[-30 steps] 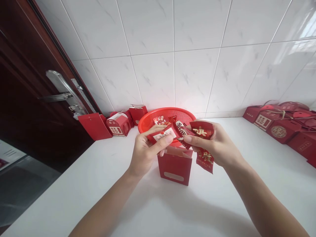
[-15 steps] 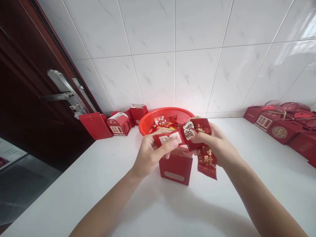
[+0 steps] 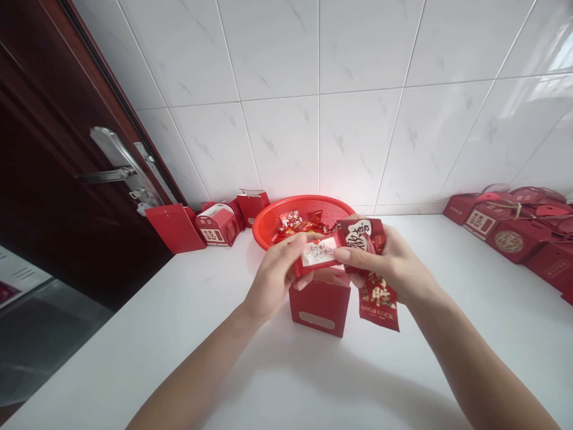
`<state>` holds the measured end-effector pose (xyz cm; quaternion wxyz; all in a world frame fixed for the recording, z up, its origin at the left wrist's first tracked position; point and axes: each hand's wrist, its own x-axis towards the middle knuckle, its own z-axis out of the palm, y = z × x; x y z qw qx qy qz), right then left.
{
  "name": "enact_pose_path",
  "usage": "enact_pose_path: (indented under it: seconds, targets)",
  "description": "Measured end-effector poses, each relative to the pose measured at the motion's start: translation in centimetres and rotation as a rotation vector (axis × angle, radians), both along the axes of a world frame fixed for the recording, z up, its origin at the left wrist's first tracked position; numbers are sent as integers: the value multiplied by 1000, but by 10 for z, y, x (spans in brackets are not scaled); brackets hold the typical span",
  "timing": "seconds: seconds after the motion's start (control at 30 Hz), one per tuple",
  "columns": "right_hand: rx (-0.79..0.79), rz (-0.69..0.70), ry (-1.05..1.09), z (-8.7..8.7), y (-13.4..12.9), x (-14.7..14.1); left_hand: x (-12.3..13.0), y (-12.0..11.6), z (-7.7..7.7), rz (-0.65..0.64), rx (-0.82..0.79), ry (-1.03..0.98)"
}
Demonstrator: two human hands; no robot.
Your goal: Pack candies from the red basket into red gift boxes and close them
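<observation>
Several red candy packets are held above a small red box that stands on the white table. My right hand is closed on a fan of packets; a long one with gold print hangs down from it. Its thumb also touches a packet with a white label. The fingers of my left hand are bent around the left end of that white-labelled packet. Behind the hands sits a red mesh basket with more wrapped candies inside.
Red boxes stand at the back left, near a dark door with a metal handle. More red boxes are piled along the wall at the right. A white tiled wall rises behind the table.
My right thumb has shifted left onto the white-labelled packet. That packet has moved slightly right, and my left fingers have moved toward its left end. The packets in my right hand have turned a little.
</observation>
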<state>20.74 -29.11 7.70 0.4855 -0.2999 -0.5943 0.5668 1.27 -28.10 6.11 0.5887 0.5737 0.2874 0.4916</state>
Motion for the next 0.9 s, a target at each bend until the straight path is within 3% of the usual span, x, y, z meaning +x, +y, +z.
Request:
enact_pose_path:
  seconds: [0.23, 0.9]
  targets:
    - [84, -272, -14, 9, 0, 18, -6, 5, 6, -73, -212, -221]
    - [96, -373, -72, 8, 3, 15, -7, 5, -3, -57, -87, -121]
